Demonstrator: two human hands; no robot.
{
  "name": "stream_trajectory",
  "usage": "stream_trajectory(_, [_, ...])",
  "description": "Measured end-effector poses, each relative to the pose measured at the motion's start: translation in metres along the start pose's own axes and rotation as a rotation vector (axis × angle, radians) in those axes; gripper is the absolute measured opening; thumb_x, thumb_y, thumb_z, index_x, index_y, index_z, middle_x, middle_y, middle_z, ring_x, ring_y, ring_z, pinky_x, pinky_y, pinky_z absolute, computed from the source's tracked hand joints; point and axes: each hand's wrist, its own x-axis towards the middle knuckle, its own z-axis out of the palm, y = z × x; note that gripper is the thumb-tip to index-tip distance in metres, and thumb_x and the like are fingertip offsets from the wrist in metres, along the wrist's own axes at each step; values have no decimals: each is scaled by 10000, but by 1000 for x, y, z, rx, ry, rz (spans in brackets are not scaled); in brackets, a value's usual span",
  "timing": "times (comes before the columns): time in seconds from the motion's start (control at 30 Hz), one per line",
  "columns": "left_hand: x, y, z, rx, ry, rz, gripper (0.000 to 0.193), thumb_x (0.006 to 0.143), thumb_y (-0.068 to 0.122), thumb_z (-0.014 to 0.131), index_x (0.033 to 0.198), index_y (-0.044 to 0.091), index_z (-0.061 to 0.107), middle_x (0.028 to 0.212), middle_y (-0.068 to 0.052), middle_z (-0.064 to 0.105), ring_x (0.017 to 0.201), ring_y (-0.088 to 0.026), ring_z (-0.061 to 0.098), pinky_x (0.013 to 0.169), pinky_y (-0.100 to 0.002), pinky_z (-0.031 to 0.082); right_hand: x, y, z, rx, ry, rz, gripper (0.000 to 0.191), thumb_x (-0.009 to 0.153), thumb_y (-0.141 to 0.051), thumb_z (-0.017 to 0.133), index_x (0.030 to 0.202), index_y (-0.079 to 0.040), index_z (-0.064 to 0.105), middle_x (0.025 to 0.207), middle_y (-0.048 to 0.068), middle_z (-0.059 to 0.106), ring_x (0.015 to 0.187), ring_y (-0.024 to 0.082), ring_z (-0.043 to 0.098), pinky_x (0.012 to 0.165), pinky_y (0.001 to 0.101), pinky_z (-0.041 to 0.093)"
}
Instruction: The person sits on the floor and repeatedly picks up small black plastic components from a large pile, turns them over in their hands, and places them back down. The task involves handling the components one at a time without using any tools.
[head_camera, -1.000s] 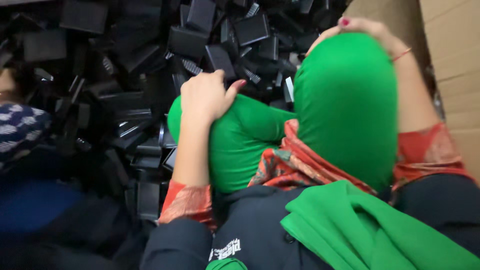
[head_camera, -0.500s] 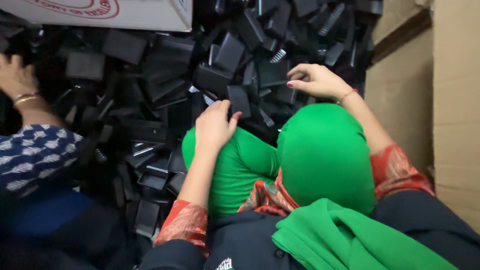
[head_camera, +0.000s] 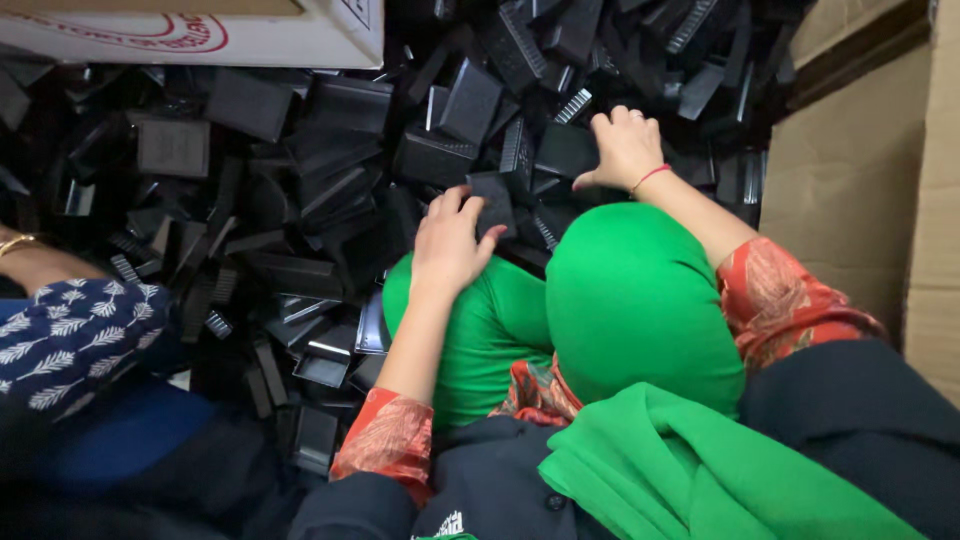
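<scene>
A small black part (head_camera: 492, 205) is pinched by the left hand (head_camera: 450, 245) at frame centre, over the green knees. The right hand (head_camera: 625, 148) is laid spread on the pile (head_camera: 300, 180), upper centre.

Risk, judged: the loose heap may slide, or the part slip back and be lost among it.

Counts: two hands; one box (head_camera: 200, 35), upper left; parts too many to count.

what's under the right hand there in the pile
The right hand rests palm down on a heap of black plastic parts, beside the green-clad knee. The piece directly beneath the palm is covered, so its shape cannot be told.
</scene>
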Motion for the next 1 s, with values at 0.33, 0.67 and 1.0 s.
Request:
stream_trajectory(0.33, [60, -4, 36, -119, 150, 74, 160, 949, 109, 645, 1100, 70, 678, 1103, -129, 656, 1069, -354, 654, 890, -466, 555, -39, -5, -94, 1757, 319, 172, 266, 1028, -83, 612, 1283, -34, 555, 1121, 99, 733, 856, 272, 744, 699, 367, 617])
stream_trajectory(0.67, [181, 23, 90, 682, 33, 62, 601, 695, 400, 743, 1193, 70, 682, 1333, -162, 584, 1398, -418, 393, 1110, -577, 194, -89, -48, -154, 2376, 166, 112, 546, 900, 43, 506, 1442, -29, 513, 1393, 173, 651, 1246, 346, 665, 964, 457, 587])
stream_trajectory(1.0, [161, -7, 42, 548, 147, 146, 359, 685, 155, 780, 1036, 127, 709, 1136, -94, 642, 1169, -335, 510, 1027, -527, 386, -90, -32, -146, 2464, 82, -68, 571, 1003, -426, 560, 1465, -90, 563, 1502, 150, 599, 1235, 296, 653, 1036, 480, 534])
